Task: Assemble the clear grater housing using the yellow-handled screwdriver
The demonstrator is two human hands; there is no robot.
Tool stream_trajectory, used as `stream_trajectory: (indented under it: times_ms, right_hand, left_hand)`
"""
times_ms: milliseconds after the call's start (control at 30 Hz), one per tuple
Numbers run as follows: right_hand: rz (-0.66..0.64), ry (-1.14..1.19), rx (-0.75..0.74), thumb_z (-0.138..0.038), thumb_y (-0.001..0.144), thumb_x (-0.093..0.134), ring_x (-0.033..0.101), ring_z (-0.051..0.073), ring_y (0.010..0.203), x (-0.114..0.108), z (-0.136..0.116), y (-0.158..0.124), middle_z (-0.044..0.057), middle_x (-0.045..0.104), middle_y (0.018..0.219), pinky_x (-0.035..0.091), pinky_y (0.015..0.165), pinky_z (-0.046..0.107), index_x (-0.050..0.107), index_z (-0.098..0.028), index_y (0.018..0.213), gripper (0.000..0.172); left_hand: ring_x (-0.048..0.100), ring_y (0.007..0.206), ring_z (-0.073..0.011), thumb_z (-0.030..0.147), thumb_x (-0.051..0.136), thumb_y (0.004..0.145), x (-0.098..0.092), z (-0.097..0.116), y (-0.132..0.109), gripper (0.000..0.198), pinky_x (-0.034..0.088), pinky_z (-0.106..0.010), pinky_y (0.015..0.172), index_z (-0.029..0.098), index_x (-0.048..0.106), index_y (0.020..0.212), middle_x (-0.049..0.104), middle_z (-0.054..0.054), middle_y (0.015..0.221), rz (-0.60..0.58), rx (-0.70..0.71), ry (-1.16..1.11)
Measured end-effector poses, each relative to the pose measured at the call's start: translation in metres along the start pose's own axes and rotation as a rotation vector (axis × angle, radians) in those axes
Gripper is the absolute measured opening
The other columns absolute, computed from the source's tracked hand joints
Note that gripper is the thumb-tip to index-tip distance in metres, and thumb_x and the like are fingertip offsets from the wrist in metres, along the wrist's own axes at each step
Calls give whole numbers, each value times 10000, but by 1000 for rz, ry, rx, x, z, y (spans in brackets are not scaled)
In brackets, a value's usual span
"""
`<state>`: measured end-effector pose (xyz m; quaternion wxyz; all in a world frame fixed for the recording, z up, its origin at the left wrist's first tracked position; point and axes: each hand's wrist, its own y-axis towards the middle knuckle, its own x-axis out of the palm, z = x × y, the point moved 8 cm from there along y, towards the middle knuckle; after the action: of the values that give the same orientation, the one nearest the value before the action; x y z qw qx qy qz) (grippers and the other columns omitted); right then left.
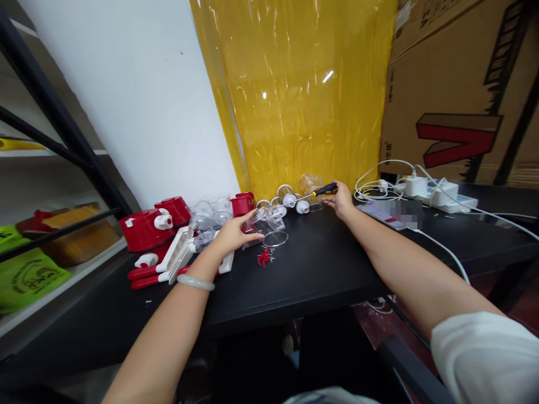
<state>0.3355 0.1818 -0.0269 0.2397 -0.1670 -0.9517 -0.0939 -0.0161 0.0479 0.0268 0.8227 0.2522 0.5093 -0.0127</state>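
My right hand (340,201) holds a screwdriver (325,189) by its black and yellow handle, the long shaft pointing left. My left hand (236,233) is closed around the edge of a clear plastic part (274,220), fingers behind it and thumb in front. The shaft reaches over this part; whether its tip touches anything, I cannot tell. Just below, a clear ring-shaped rim (275,239) rests near the tabletop. Small red pieces (264,257) lie in front of my left thumb, with several screw-like bits beside them. Behind stand white-capped clear cylinders (289,199).
Red housings (145,230), clear cups (211,212) and red-and-white handles (179,258) crowd the left of the black table (311,275). A phone (387,214) and a power strip with white chargers (442,193) lie right. A yellow plastic curtain (311,90) and cardboard box (455,84) stand behind.
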Motion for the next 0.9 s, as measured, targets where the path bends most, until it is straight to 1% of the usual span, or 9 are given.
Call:
stream_trajectory:
  times_ms: [133,233,333,433,500,567,700,800,900]
  right_hand:
    - [-14,28,-13,-238,905,466,691,98,540,1,0,3,-21,657,919,564,514,225,530,-268,1175,280]
    - [-11,31,-2,-212,905,480,687,100,535,1,-1,3,-36,645,863,555,505,216,515,-263,1148,250]
    - [0,10,22,-280,949,520,606,81,440,0,2,2,-71,583,705,481,431,170,495,-244,1042,102]
    - [34,-20,5,-417,945,597,468,56,350,-3,3,3,-111,463,574,373,364,137,463,-235,928,227]
    - [52,-51,-28,-461,944,599,434,57,333,-4,2,4,-117,427,548,336,341,137,462,-236,916,265]
    - [62,-68,-37,-490,976,523,471,73,346,-4,1,4,-99,465,566,351,337,148,481,-236,958,258]
    - [60,23,64,-473,1031,297,626,121,463,-4,5,6,-31,600,667,492,418,200,500,-231,1046,316]
    - [41,65,78,-329,1008,322,686,127,548,-3,4,7,-20,636,700,533,473,200,500,-225,993,207]
    - [45,94,70,-230,965,387,690,120,546,-3,5,7,-39,623,689,540,487,196,482,-223,941,99]
  left_hand:
    - [659,1217,-328,567,819,722,-1,2,0,921,482,-415,1054,253,479,1519,698,-67,1343,4,-4,9]
    - [659,1216,-330,557,820,725,-1,2,0,917,480,-419,1056,254,478,1520,697,-74,1344,6,-7,14]
    - [646,1241,-323,551,821,728,0,2,0,911,471,-416,1068,254,479,1518,689,-74,1357,5,5,2]
    - [646,1242,-327,555,822,727,0,0,0,913,470,-424,1070,255,478,1519,688,-75,1358,6,4,-4]
    - [643,1247,-331,562,822,725,0,0,0,915,464,-429,1079,257,480,1517,686,-74,1361,5,2,-6]
    - [640,1251,-333,564,823,723,0,0,0,917,460,-429,1086,257,482,1516,685,-73,1363,5,5,-6]
    - [655,1223,-338,563,821,726,0,1,0,926,474,-432,1065,251,471,1525,693,-80,1349,4,0,3]
    - [655,1222,-334,554,824,727,0,2,0,929,471,-426,1065,247,467,1527,691,-81,1352,1,-1,0]
    - [650,1230,-336,552,830,722,0,1,0,934,472,-421,1060,242,469,1526,691,-80,1353,2,-4,-5]
